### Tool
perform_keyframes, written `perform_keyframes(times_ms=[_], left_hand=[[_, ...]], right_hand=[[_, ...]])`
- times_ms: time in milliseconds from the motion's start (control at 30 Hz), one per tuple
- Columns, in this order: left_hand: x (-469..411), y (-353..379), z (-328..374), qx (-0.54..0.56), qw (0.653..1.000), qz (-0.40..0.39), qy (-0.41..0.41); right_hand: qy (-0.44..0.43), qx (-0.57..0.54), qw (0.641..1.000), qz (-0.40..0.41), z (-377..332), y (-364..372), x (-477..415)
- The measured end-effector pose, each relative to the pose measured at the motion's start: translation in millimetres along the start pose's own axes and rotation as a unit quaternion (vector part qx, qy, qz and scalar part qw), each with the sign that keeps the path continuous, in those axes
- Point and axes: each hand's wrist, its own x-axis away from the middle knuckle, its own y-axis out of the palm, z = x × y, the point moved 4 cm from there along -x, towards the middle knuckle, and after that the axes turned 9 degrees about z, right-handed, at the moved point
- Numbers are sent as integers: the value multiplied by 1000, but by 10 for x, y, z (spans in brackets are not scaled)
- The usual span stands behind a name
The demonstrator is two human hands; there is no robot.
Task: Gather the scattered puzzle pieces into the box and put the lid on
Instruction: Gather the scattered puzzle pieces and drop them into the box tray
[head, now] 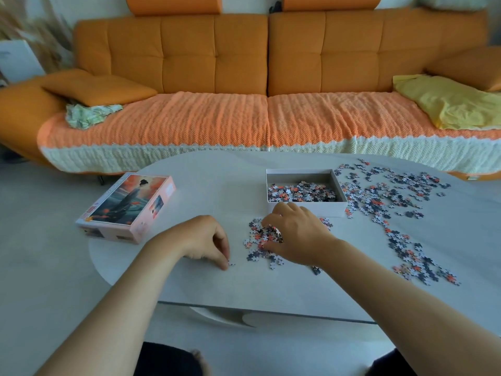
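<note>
The open box (306,204) is part-filled with puzzle pieces (301,191); right hand (295,232) clutches loose pieces, left hand (208,240) pinches one.

The right grip (295,234) covers the middle of the near heap of pieces (260,248), so what its curled fingers enclose cannot be told; the speck at the left grip (208,241) fingertips is too small to identify; both forearms are cut off at the lower edge.
</note>
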Motion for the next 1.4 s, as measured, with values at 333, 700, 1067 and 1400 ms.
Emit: perform_keyframes(times_ms=[333, 700, 1067, 1400], left_hand=[[-375, 90, 488, 8, 995, 72, 63], [-469, 384, 862, -49, 966, 173, 185], [-543, 277, 898, 27, 976, 171, 133], [-752, -81, 1037, 131, 945, 270, 129]], right_hand=[[40, -12, 999, -6, 307, -173, 46], [108, -21, 992, -66, 466, -84, 121], [130, -88, 987, -43, 517, -146, 70], [173, -140, 975, 22, 750, -477, -97]])
